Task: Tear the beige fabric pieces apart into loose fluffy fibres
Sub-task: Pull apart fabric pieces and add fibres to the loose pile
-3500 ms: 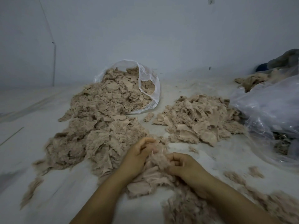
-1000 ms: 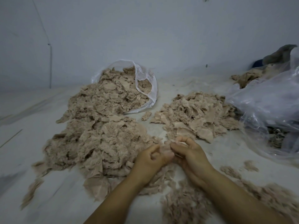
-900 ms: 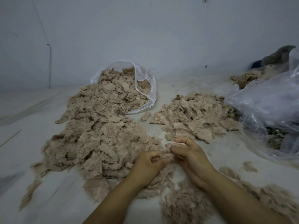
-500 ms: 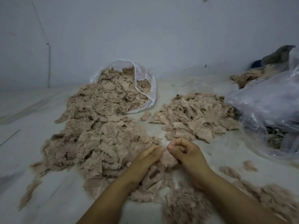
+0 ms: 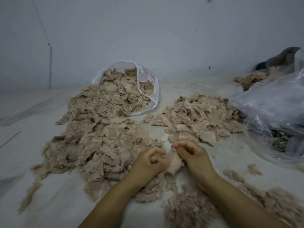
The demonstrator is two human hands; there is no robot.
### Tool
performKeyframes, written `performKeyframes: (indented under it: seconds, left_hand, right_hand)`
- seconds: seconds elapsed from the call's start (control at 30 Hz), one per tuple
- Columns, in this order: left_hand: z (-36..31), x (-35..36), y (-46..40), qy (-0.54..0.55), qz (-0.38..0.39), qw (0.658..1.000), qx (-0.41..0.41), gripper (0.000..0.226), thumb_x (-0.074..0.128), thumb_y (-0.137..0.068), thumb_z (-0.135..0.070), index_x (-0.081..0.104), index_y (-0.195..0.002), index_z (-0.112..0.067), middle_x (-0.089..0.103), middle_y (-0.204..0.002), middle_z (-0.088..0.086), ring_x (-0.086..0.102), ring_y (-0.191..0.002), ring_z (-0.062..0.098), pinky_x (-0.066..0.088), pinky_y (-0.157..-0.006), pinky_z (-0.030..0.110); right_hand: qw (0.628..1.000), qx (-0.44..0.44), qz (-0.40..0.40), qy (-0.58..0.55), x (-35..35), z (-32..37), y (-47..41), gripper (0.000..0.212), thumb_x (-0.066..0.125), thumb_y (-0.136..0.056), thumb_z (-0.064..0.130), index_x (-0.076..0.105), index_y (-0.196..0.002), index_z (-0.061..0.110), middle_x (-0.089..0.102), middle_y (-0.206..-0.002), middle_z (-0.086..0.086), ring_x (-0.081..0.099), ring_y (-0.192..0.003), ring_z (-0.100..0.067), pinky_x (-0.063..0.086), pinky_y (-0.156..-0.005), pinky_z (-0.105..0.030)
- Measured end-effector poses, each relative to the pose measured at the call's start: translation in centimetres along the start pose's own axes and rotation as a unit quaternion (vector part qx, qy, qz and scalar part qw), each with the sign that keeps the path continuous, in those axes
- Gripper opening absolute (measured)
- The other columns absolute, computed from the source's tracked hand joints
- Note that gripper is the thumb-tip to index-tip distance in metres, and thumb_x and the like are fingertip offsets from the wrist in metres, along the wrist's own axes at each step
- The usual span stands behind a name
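A small beige fabric piece (image 5: pixel 174 160) hangs between my two hands at the lower centre. My left hand (image 5: pixel 150 163) pinches its left edge with curled fingers. My right hand (image 5: pixel 194 156) grips its right side, thumb and forefinger curled above it. A large heap of beige fabric pieces (image 5: pixel 98 140) lies to the left, spilling from a clear plastic bag (image 5: pixel 148 84). A second, smaller heap (image 5: pixel 197 119) lies behind my right hand. Loose fluffy fibres (image 5: pixel 189 209) lie on the floor beneath my forearms.
A big crumpled clear plastic sheet (image 5: pixel 273 111) covers the right side, with more beige fabric (image 5: pixel 250 79) and a grey cloth (image 5: pixel 284 56) behind it. Scattered tufts (image 5: pixel 276 199) lie at lower right. A pale wall (image 5: pixel 148 33) closes the back.
My hands have drawn slightly apart, stretching the small piece between them. Earlier they were pressed together at the fingertips over the heap's edge.
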State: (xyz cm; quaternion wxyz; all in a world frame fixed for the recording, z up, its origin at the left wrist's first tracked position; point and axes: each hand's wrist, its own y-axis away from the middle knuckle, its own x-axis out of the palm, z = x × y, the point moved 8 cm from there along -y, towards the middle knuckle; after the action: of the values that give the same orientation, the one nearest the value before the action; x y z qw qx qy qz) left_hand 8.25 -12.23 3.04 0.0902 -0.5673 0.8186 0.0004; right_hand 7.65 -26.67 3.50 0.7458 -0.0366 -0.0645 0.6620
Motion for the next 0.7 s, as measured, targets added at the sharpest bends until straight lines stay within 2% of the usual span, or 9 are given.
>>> performKeyframes:
  seconds: [0.07,0.17,0.33,0.4,0.47,0.53,0.6,0.63,0.7]
  left_hand:
    - [0.0,0.2,-0.1,-0.026,0.018,1.000,0.000,0.020,0.065,-0.087,-0.013,0.059,-0.104,-0.021,0.056,-0.061,-0.006,0.047,-0.043,0.006,0.041,-0.048,0.018]
    - [-0.1,0.4,-0.1,-0.014,0.061,0.998,0.000,0.028,0.063,-0.088,-0.011,0.054,-0.112,-0.022,0.058,-0.060,-0.009,0.046,-0.044,0.007,0.040,-0.046,0.018]
    - [-0.5,0.3,-0.1,-0.013,0.091,0.996,0.009,0.024,0.064,-0.084,-0.022,0.051,-0.104,-0.019,0.059,-0.060,-0.007,0.043,-0.056,0.016,0.036,-0.054,0.025]
    - [-0.4,0.2,0.2,-0.001,0.120,0.993,0.008,0.017,0.063,-0.088,-0.017,0.051,-0.100,-0.016,0.056,-0.058,-0.008,0.045,-0.054,0.012,0.037,-0.053,0.020]
    - [-0.4,-0.4,0.3,0.015,0.116,0.993,0.008,0.009,0.059,-0.090,-0.011,0.054,-0.095,-0.015,0.056,-0.058,-0.009,0.049,-0.053,0.006,0.041,-0.053,0.017]
    - [-0.2,-1.8,-0.2,0.034,0.045,0.998,0.004,0.011,0.059,-0.090,-0.009,0.061,-0.085,-0.018,0.060,-0.060,-0.007,0.053,-0.053,0.007,0.044,-0.053,0.018]
    - [0.0,-2.7,-0.5,0.049,-0.020,0.999,0.008,0.013,0.058,-0.089,-0.008,0.062,-0.080,-0.018,0.063,-0.062,-0.004,0.056,-0.054,0.008,0.046,-0.053,0.018]
    - [0.0,-2.8,-0.6,0.051,-0.035,0.998,0.015,0.011,0.059,-0.088,-0.008,0.062,-0.081,-0.016,0.064,-0.062,-0.003,0.058,-0.055,0.008,0.047,-0.055,0.017]
    - [0.0,-2.7,-0.6,0.050,-0.047,0.997,0.029,0.009,0.061,-0.087,-0.009,0.063,-0.081,-0.015,0.066,-0.065,-0.002,0.061,-0.059,0.007,0.049,-0.058,0.016]
  right_hand:
    - [1.000,0.001,-0.004,0.023,-0.2,0.1,0.0,0.043,0.051,-0.089,-0.005,0.075,-0.067,0.023,0.070,-0.068,0.002,0.057,-0.062,-0.012,0.047,-0.059,-0.022]
    - [0.998,0.006,-0.049,0.026,-1.3,0.0,-0.3,0.047,0.050,-0.089,-0.006,0.076,-0.063,0.023,0.067,-0.060,0.006,0.050,-0.048,-0.004,0.042,-0.050,-0.016]
    - [0.994,0.008,-0.107,-0.020,-2.2,0.0,-0.5,0.047,0.051,-0.088,-0.008,0.076,-0.063,0.022,0.071,-0.064,0.009,0.048,-0.042,0.003,0.039,-0.043,-0.010]
    - [0.989,0.016,-0.144,-0.030,-3.5,0.0,-0.6,0.045,0.048,-0.087,-0.011,0.076,-0.067,0.018,0.070,-0.060,0.009,0.048,-0.040,0.002,0.038,-0.039,-0.012]
    - [0.979,0.035,-0.193,-0.045,-5.3,0.0,-0.8,0.036,0.046,-0.090,-0.011,0.075,-0.085,0.009,0.068,-0.058,0.006,0.051,-0.040,0.000,0.040,-0.038,-0.013]
    - [0.974,0.055,-0.182,-0.121,-5.4,-0.2,-1.4,0.031,0.046,-0.095,-0.007,0.065,-0.115,0.006,0.071,-0.089,-0.003,0.065,-0.068,-0.005,0.053,-0.060,-0.017]
    - [0.971,0.086,-0.134,-0.179,-4.1,-0.9,-1.6,0.046,0.047,-0.098,0.004,0.041,-0.141,0.018,0.055,-0.131,-0.008,0.060,-0.111,-0.019,0.050,-0.092,-0.031]
    - [0.980,0.086,-0.124,-0.133,-3.6,-0.8,-1.4,0.054,0.049,-0.098,0.011,0.030,-0.147,0.025,0.042,-0.144,-0.007,0.051,-0.124,-0.023,0.043,-0.102,-0.036]
    - [0.992,0.046,-0.104,0.052,-2.7,0.3,-0.7,0.063,0.055,-0.095,0.031,0.022,-0.148,0.036,0.026,-0.154,-0.002,0.040,-0.132,-0.024,0.036,-0.107,-0.040]
